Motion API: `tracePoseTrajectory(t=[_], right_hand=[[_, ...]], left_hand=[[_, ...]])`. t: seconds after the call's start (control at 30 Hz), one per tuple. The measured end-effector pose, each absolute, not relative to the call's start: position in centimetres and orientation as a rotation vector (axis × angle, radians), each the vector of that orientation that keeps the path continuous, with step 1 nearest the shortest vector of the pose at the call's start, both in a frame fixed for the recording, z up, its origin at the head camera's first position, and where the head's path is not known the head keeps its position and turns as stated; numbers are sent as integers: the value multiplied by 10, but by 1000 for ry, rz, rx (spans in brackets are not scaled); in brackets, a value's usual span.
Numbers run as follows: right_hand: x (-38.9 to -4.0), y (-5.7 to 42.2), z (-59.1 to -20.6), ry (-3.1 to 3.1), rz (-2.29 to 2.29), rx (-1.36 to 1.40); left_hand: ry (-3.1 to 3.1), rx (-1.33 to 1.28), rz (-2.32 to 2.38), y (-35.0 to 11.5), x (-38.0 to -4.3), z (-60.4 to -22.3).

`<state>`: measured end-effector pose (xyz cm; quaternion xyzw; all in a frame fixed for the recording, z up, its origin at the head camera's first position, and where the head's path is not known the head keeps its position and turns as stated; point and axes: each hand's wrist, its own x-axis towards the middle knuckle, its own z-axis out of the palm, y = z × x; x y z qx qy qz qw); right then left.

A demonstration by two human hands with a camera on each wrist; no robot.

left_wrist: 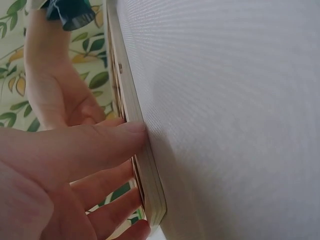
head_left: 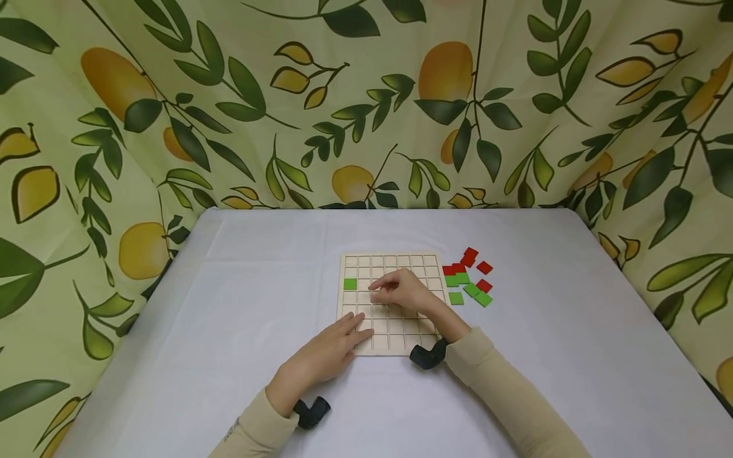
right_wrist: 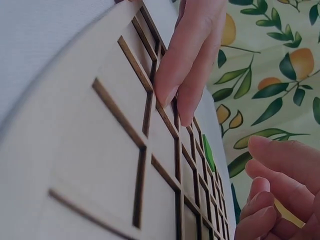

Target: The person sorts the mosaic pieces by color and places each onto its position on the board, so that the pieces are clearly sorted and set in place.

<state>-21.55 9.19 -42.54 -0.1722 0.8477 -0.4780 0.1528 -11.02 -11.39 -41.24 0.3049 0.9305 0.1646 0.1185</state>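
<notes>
A square wooden grid board (head_left: 395,342) lies on the table, and one green tile (head_left: 350,284) fills a square near its left edge. My left hand (head_left: 329,346) rests at the board's near left corner, fingers straight over the grid. In the left wrist view, its thumb (left_wrist: 107,145) lies against the board's side edge. Over the middle of the board is my right hand (head_left: 405,291), its index finger and thumb reaching left toward the green tile. Nothing shows between the parted, bent fingers (right_wrist: 280,155) in the right wrist view.
Right of the board lie several loose red tiles (head_left: 484,268) and green tiles (head_left: 483,299), some overlapping. A white cloth (head_left: 258,267) covers the table. A leaf-and-fruit patterned curtain (head_left: 366,127) surrounds the back and sides. Dark devices (head_left: 428,356) are worn at both wrists.
</notes>
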Motion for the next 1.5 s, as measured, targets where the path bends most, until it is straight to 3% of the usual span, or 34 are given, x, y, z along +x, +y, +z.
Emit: tracePoseTrajectory(t=[1.03,1.5], right_hand=[[-187,143,-426,2469,-1403,-390],[-177,171,-430,2473,-1466,-202]], left_hand=[[2722,879,471,-113,-112,-418],[2730,919,509,-113,-111,-416]])
